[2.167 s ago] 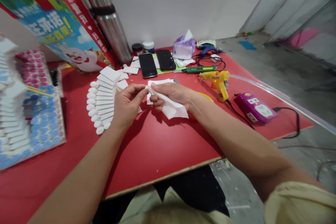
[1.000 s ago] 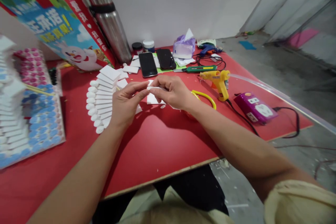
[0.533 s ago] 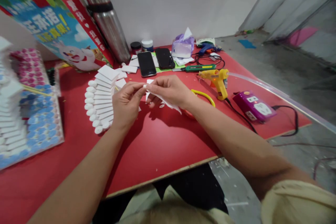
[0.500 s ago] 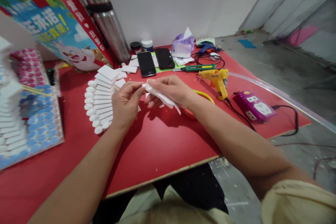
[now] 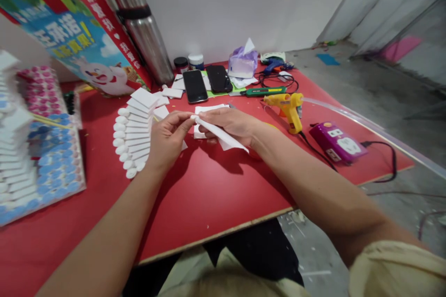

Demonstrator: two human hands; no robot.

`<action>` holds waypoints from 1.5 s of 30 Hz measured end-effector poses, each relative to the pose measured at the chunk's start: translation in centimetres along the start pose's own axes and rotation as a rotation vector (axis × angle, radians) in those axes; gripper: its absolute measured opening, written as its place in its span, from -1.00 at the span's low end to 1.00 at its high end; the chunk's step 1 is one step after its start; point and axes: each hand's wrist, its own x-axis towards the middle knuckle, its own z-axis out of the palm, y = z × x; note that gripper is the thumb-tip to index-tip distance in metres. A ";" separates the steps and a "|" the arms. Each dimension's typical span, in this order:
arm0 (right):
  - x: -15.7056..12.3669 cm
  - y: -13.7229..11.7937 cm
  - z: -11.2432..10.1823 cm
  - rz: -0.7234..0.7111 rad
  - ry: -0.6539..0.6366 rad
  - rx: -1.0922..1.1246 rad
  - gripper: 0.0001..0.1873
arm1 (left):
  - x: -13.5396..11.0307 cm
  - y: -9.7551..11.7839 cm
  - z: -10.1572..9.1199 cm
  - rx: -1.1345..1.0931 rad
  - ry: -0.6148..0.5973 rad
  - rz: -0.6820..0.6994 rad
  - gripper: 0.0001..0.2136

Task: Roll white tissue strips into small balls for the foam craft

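Observation:
A white sheet of tissue or thin paper (image 5: 225,137), partly rolled or folded, stretches between my hands above the red table (image 5: 209,185). Its narrow end is pinched by the thumb and fingers of my left hand (image 5: 170,137). My right hand (image 5: 232,123) closes over its upper side, and the loose end hangs toward the lower right. Behind the right fingers lies a small stack of white sheets (image 5: 199,132). Left of my left hand, white strips with round white ends (image 5: 137,132) lie in a fan.
A yellow glue gun (image 5: 287,106) and purple power socket (image 5: 337,141) lie to the right. Two phones (image 5: 195,86), a green cutter (image 5: 265,91) and a tissue pack (image 5: 242,62) are farther back. A steel flask (image 5: 146,37), a colourful box (image 5: 83,32) and a blue-pink tray (image 5: 59,167) occupy the left.
My right hand has shifted slightly to the right, and the paper's loose end now reaches farther to the lower right. More of the white stack behind it shows. My left hand keeps its pinch.

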 end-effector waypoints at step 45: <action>0.0 0.2 -1.1 -0.608 0.124 -0.920 -0.85 | -0.3 0.1 0.4 -0.191 -0.070 -0.048 -0.87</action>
